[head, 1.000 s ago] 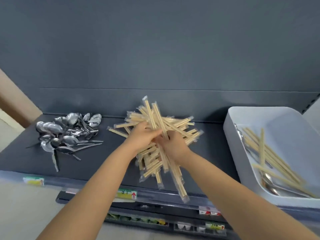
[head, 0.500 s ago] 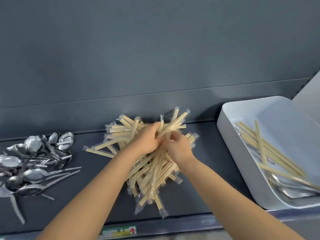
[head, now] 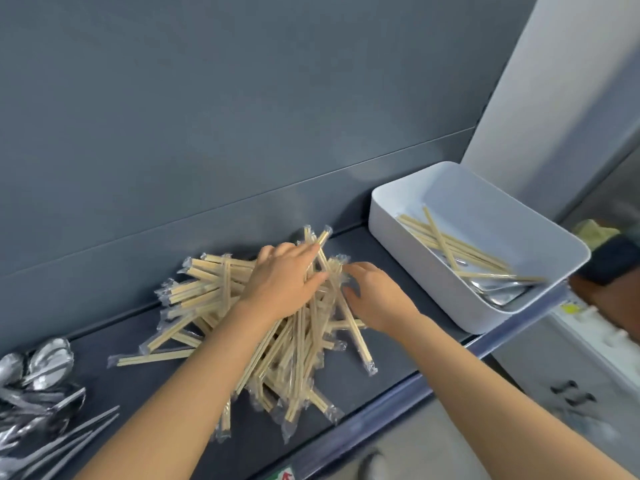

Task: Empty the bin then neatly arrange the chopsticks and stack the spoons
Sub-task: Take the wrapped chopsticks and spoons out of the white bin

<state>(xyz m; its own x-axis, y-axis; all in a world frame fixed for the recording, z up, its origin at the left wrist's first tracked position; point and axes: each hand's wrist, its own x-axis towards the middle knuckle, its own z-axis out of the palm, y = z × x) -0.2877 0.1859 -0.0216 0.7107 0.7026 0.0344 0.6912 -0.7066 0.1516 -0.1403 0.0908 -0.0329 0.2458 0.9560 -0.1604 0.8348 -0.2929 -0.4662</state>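
A loose pile of wrapped wooden chopsticks [head: 207,292] lies in the middle of the dark shelf [head: 391,362]. My left hand [head: 284,285] rests flat on top of the pile, fingers straight. My right hand [head: 377,299] sits at the pile's right edge with loosely curled fingers touching the wrappers and no clear hold. The white bin [head: 426,282] stands to the right, tilted in view, and holds several chopsticks [head: 450,244] and a few metal spoons [head: 502,296]. A heap of metal spoons [head: 38,386] lies at the far left.
A dark back panel [head: 242,116] rises behind the shelf. The shelf's front edge [head: 381,410] runs diagonally below my arms. A white pillar [head: 554,98] stands behind the bin. Blurred dark objects [head: 609,261] sit beyond the bin's right end.
Both hands gripped a bundle of chopsticks together before; now the left hand lies flat on the pile and the right has drawn apart to its right edge. The view has swung right.
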